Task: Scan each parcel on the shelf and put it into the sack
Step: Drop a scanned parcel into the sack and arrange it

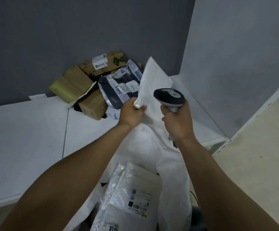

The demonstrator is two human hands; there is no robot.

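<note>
Two hands, both closed on something: the left hand [132, 112] pinches the near corner of a white parcel [152, 87], held up tilted above the shelf [27, 130]. The right hand [177, 120] wraps the handle of a scanner [169, 97] just right of it. Nearer, below them, lies the white sack [152, 147] with labelled mailers [135, 197] inside. Cardboard boxes [83, 84] and grey bags [122, 85] pile in the shelf's far corner.

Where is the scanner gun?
Head view, right of centre: the right hand grips the grey-and-black handheld scanner beside the white plastic mailer, above the white sack.
</note>
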